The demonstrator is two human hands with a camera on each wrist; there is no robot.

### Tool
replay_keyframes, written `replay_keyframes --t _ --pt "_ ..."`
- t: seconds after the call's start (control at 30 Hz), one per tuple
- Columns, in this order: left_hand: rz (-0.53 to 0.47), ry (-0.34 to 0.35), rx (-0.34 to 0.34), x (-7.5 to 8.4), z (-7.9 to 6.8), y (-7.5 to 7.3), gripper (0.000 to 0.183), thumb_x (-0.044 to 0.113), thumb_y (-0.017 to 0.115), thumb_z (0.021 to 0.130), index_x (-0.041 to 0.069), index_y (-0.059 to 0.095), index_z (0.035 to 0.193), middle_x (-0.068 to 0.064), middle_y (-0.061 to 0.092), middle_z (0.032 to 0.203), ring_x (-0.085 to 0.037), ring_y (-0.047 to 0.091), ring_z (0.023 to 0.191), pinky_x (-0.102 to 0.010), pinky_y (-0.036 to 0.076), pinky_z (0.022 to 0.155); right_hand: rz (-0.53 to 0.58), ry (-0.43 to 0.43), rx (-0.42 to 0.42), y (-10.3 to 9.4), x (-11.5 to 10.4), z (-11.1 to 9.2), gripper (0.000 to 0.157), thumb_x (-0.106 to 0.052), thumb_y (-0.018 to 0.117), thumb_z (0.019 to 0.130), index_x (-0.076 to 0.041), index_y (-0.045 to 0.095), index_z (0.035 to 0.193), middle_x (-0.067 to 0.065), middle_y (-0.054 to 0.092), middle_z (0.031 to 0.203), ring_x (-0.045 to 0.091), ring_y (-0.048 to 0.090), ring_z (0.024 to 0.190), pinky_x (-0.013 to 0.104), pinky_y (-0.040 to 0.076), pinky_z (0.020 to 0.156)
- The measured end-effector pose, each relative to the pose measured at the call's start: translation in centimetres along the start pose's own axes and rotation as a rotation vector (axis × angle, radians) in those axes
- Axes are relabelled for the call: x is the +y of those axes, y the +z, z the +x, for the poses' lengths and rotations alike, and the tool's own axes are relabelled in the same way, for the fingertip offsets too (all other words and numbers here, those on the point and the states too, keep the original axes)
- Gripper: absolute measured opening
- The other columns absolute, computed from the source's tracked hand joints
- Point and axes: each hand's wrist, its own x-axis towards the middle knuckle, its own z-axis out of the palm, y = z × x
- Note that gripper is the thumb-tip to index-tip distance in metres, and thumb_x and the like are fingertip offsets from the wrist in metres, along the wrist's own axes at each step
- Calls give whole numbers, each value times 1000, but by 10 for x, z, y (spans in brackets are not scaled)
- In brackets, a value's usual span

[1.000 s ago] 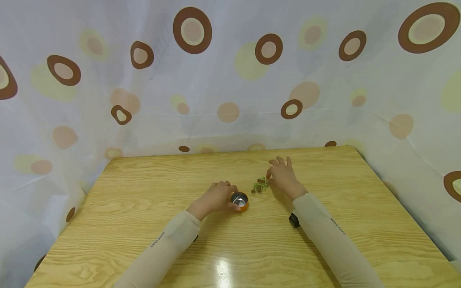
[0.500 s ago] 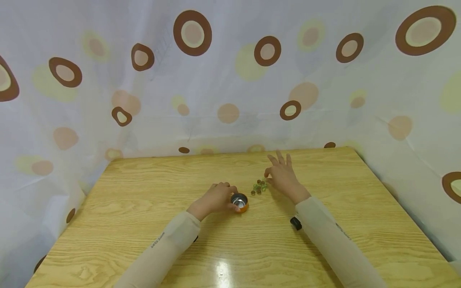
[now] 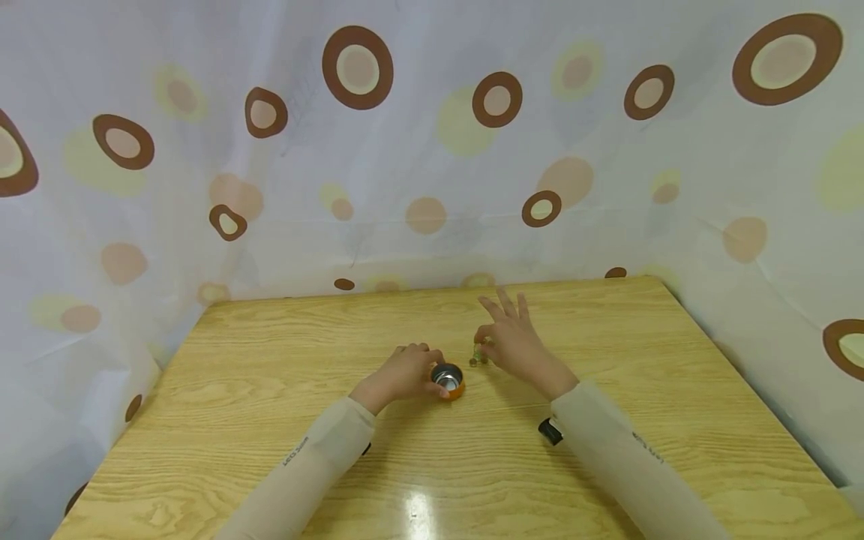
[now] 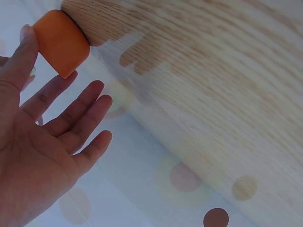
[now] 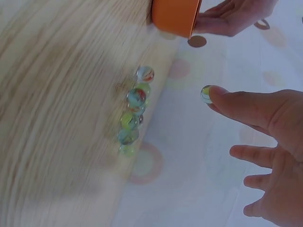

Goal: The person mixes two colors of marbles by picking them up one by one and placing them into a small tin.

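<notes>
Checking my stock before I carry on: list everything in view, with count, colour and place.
Cup: 1, orange outside, silvery inside, standing on the table beside the left hand
Loose marbles: several, overlapping so no sure count, clear with green, red and other tints, clustered on the table
Held marble: 1, clear with yellow-green, in the right hand
Table: 1, light wood, under everything
Backdrop: number of sheets unclear, white with brown, peach and yellow spots, behind and beside the table
Black pieces: 2, black, at the wrists
Sleeves: 2, beige, on the arms
Left hand: 1, bare, holding the cup
Right hand: 1, bare, pinching a marble
</notes>
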Motion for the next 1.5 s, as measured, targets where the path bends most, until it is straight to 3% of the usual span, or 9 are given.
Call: replay_keyframes --t 0.4,0.7,0.93,1.5 --pt "-57 52 21 -7 2 5 53 54 66 74 14 59 108 -7 59 97 -24 56 90 -46 43 83 43 -77 3 3 -23 -5 11 -22 76 74 -19 72 84 17 37 142 44 12 137 66 9 103" --pt "-163 23 -11 -7 2 4 49 43 70 75 11 59 110 -10 57 99 -20 53 88 -33 46 75 53 -98 -36 7 -30 -3 11 -24 74 76 -20 72 86 15 35 144 43 11 137 65 6 104" --pt "-207 47 -12 -5 1 2 48 39 70 76 7 59 109 -8 58 96 -17 52 83 -32 46 75 55 -108 -34 14 -32 -2 11 -24 75 74 -20 72 83 15 35 144 42 8 138 64 6 104" --pt "-201 53 -15 -3 0 3 45 37 70 77 7 60 108 -6 60 95 -14 52 80 -29 45 73 47 -127 -51 21 -37 -5 13 -24 77 72 -20 72 83 15 36 143 43 11 137 64 8 104"
